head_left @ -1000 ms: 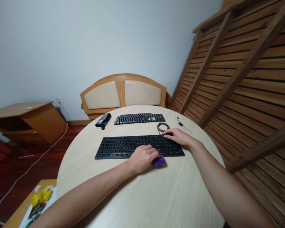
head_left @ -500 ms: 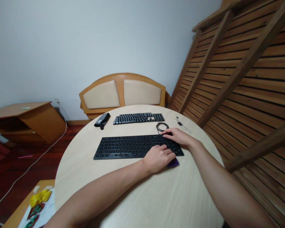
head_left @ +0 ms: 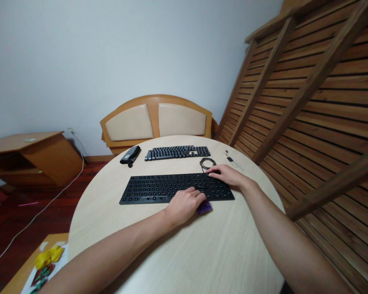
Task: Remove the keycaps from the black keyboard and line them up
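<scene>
A black keyboard (head_left: pixel 147 189) with its keycaps off lies flat on the table, bare switches showing in rows. My left hand (head_left: pixel 185 203) is closed on a purple cloth (head_left: pixel 205 207) and presses it on the keyboard's near edge, right of the middle. Most of the cloth is hidden under the fingers. At the far right edge of the keyboard, my right hand (head_left: pixel 227 174) grips the board, its fingers curled by the cable (head_left: pixel 207 161). Beyond the keyboard, loose dark keycaps (head_left: pixel 171 152) stand laid out in keyboard order, with a few gaps.
A dark folded pouch (head_left: pixel 130 155) lies at the table's back left. Small thin tools (head_left: pixel 231 159) are at the back right. The round table (head_left: pixel 184 253) has a headboard (head_left: pixel 155 118) behind it and slatted wood (head_left: pixel 319 102) close on the right.
My left hand has slid left along the keyboard's near edge with the purple cloth. My right hand stays at the far right edge. The view has shifted slightly.
</scene>
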Demonstrator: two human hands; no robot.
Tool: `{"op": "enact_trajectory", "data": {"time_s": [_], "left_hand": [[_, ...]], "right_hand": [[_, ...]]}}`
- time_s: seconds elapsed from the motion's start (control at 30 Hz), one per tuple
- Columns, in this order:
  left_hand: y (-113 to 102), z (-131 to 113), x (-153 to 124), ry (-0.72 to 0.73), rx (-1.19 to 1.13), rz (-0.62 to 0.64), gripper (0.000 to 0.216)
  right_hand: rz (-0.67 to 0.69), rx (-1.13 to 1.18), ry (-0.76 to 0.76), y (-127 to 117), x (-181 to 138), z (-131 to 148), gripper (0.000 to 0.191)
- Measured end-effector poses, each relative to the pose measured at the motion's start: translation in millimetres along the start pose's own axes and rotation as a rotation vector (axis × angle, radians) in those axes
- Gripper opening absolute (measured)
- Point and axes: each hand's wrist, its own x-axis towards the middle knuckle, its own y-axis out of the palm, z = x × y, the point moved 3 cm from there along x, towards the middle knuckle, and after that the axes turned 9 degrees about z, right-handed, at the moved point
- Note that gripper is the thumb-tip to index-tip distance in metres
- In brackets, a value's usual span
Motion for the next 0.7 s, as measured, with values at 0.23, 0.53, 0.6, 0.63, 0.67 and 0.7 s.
{"op": "enact_trajectory", "data": {"time_s": [0.23, 0.53, 0.6, 0.63, 0.67, 0.7], "left_hand": [[-2, 24, -36, -0.101, -0.038, 0.023, 0.020], [-3, 61, -96, -0.256, -0.066, -0.008, 0.026], [-4, 71, -110, -0.327, -0.085, -0.024, 0.027], [-5, 76, -117, -0.354, -0.101, -0.028, 0.030], [-5, 81, -124, -0.369, -0.114, -0.023, 0.033], [-6, 85, -131, -0.372, -0.118, -0.016, 0.033]], "right_hand": [[0.001, -0.002, 0.006, 0, 0, 0, 0.032], [0.014, -0.041, 0.001, -2, 1, 1, 0.031], [0.018, -0.046, 0.000, -2, 1, 0, 0.031], [0.021, -0.047, 0.001, -2, 1, 0, 0.031], [0.024, -0.048, 0.002, -2, 1, 0, 0.031], [0.024, -0.047, 0.003, -2, 1, 1, 0.031]]}}
